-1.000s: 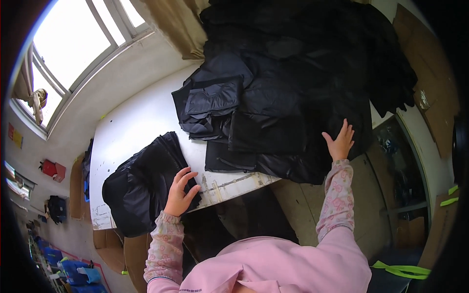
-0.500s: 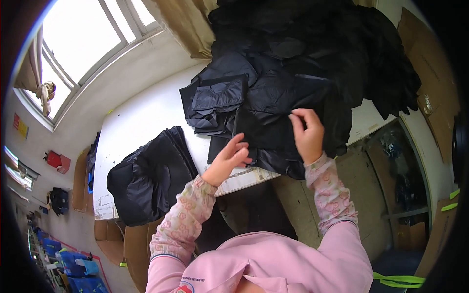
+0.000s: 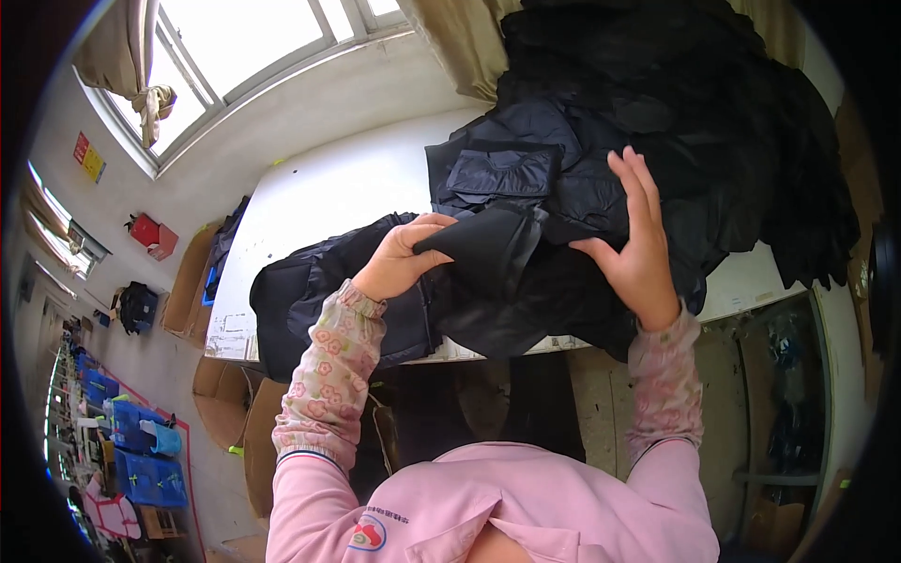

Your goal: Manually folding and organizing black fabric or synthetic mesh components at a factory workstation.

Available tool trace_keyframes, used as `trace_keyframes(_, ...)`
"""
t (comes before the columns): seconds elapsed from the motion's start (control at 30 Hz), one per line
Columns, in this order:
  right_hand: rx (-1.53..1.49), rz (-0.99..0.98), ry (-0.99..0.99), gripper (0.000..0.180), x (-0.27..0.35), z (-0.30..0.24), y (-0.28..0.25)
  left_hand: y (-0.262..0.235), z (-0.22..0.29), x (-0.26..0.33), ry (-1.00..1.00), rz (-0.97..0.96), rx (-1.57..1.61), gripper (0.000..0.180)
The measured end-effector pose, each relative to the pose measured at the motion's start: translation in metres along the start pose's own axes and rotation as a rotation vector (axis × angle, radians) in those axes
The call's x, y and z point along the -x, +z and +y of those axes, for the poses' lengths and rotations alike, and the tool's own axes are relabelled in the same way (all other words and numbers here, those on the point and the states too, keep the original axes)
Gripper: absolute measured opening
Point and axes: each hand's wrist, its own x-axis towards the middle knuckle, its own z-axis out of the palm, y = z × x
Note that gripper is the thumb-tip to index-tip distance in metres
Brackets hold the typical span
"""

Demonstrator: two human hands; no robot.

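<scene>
My left hand (image 3: 399, 261) pinches the left edge of a black fabric piece (image 3: 493, 286), which is lifted and hangs toward the table's front edge. My right hand (image 3: 643, 253) is open with fingers apart, its thumb near the right side of that piece; whether it touches is hard to tell. Left of the piece lies a stack of folded black cloth (image 3: 328, 291), partly behind my left forearm. Just beyond my hands, a shiny dark folded piece (image 3: 502, 174) rests on a large heap of black cloth (image 3: 666, 103).
The white table (image 3: 347, 178) stands against the wall below a window (image 3: 253, 47) and a beige curtain (image 3: 465, 47). Cardboard boxes (image 3: 221, 403) are at its left side. Blue bins (image 3: 150, 479) stand farther off on the left. A metal-framed opening (image 3: 788, 394) is at the right.
My left hand has taken hold of the fabric piece and raised its edge. My right hand has opened from a near pinch. The view has shifted, so the table appears farther right.
</scene>
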Motion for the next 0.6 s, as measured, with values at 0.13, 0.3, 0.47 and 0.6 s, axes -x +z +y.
trace_keyframes(0.13, -0.506, -0.659, 0.207, 0.063, 0.000, 0.026, 0.048, 0.007, 0.006, -0.003, 0.101, 0.074, 0.030, 0.036)
trace_keyframes(0.3, -0.215, -0.430, 0.184, 0.029, 0.012, 0.000, 0.075, 0.025, 0.031, 0.018, -0.037, 0.462, -0.284, 0.094)
trace_keyframes(0.47, -0.201, -0.199, 0.029, 0.020, 0.000, -0.054, 0.079, 0.054, 0.064, 0.017, 0.034, 0.310, -0.405, 0.121)
trace_keyframes(0.6, -0.311, -0.231, -0.029, 0.021, 0.004, -0.074, 0.086, 0.025, 0.058, 0.007, -0.102, 0.404, 0.032, 0.099)
